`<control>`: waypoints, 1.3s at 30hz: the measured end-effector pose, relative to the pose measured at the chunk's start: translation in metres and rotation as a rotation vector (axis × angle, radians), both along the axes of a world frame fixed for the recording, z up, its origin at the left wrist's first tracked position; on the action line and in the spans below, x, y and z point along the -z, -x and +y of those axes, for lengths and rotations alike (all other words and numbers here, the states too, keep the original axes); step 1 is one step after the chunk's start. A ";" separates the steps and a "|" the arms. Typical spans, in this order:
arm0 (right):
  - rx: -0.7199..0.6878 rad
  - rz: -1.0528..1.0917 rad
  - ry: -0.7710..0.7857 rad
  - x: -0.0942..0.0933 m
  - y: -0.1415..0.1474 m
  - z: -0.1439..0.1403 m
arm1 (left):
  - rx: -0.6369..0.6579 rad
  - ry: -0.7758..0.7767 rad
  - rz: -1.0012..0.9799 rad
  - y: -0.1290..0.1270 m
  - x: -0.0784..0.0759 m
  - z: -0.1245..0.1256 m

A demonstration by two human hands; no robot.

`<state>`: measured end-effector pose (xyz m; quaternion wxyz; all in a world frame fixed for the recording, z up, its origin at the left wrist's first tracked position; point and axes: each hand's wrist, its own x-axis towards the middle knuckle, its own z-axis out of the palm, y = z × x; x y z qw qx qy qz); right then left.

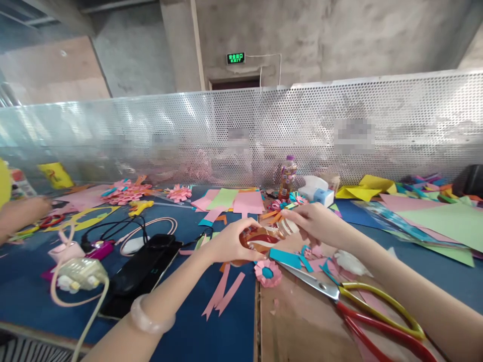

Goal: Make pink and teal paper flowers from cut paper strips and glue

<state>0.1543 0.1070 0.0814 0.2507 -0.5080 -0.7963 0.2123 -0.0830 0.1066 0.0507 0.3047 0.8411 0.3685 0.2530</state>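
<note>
The roll of tape (258, 240) sits in the middle of the table (226, 322), right where the blue mat meets the brown board, and I see it tipped up on its edge with its round hole facing me. My left hand (228, 244) is the near one: its fingers (251, 255) curl around the left and bottom side of the roll and are closed on it. My right hand (315, 223) comes in from the other side, a little higher, and its fingers (290, 215) are pinched together just above and to the right of the roll; I think they hold the loose end of the tape, but it is too small to be sure. So the roll lies between my two hands, left hand under, right hand over. Just below the roll is a pink paper flower (267, 272) with a blue middle. To its right lie big scissors (350, 299) with red and yellow handles, blades pointing at the roll. Pink paper strips (222, 294) lie below my left hand.
</note>
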 end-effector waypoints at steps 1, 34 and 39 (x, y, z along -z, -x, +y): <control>0.039 -0.010 -0.014 0.001 0.000 0.000 | -0.004 -0.015 -0.006 -0.001 0.000 0.000; -0.091 -0.247 -0.227 0.008 -0.001 0.010 | -0.128 -0.288 -0.052 -0.002 0.016 0.010; -0.149 -0.150 -0.257 0.007 -0.001 0.009 | -0.083 -0.199 -0.113 0.000 0.014 0.012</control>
